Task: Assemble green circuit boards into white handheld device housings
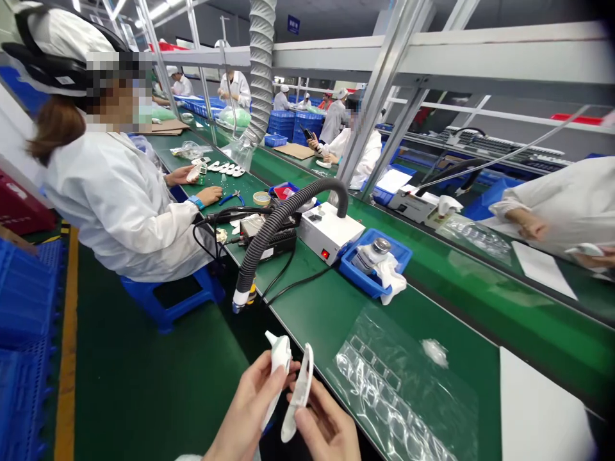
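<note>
My left hand (250, 406) is closed around a white ear thermometer (280, 351), its narrow probe tip pointing up and to the left. Close beside it, my right hand (329, 422) grips a long curved white plastic cover (302, 387) between thumb and fingers, with its hollow inner side partly showing. A small gap separates the two parts. Both hands are in front of the green bench's near edge, above the dark floor. My palms and some fingertips are hidden behind the parts.
Clear plastic blister trays (384, 390) lie on the green bench (312, 307), near a white sheet (538, 410). Further back are a blue bin (350, 276) with a metal-capped bottle, a white box (327, 230) and a grey hose (269, 237). A co-worker (115, 192) sits at left.
</note>
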Available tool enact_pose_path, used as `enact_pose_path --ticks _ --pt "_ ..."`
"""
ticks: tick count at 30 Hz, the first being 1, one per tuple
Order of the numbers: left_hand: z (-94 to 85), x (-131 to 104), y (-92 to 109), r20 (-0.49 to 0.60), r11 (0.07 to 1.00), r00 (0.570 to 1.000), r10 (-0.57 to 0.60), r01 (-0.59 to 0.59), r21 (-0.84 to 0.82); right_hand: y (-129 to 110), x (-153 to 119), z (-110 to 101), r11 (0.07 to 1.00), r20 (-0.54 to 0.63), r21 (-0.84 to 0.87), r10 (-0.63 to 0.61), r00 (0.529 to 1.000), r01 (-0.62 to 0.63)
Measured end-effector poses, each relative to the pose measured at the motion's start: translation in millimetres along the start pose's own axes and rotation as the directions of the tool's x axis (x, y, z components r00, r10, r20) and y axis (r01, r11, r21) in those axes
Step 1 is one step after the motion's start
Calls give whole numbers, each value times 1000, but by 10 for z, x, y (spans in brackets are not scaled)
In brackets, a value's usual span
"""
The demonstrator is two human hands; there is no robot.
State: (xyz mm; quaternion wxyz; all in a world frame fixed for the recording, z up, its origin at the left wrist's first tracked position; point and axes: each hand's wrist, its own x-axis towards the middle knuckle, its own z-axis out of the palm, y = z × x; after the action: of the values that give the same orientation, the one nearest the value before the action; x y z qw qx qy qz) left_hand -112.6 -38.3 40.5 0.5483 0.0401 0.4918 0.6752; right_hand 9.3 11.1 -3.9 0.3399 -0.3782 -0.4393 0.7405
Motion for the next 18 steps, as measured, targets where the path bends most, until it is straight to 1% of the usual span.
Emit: enact_pose_path --ticks 1,3,6,8,11,13,16,18 --pt "47 0 -18 51 999 998 27 -29 45 35 -5 -2 1000 -1 -6 -23 1000 23" --pt "125 6 -64 109 992 993 51 -62 105 94 -15 -8 998 -17 -10 -64 998 64" --pt "200 19 -144 130 989 990 48 -65 129 121 -22 -41 995 -35 1 -96 995 96" --pt "237 26 -192 129 988 991 43 -61 141 98 -26 -80 995 -25 11 -104 994 104" --pt "297 28 -257 136 984 990 44 -67 167 49 -42 -148 989 -24 11 -149 989 149" --pt "343 23 -296 163 981 986 41 -71 183 28 -63 -193 984 -16 -25 -177 984 177" --pt "429 13 -339 204 978 979 7 -49 203 -8 -101 -280 971 -1 -104 -215 977 214" --pt "502 1 -356 230 975 973 -22 -30 219 -79 -126 -371 947 -14 -179 -275 961 268"
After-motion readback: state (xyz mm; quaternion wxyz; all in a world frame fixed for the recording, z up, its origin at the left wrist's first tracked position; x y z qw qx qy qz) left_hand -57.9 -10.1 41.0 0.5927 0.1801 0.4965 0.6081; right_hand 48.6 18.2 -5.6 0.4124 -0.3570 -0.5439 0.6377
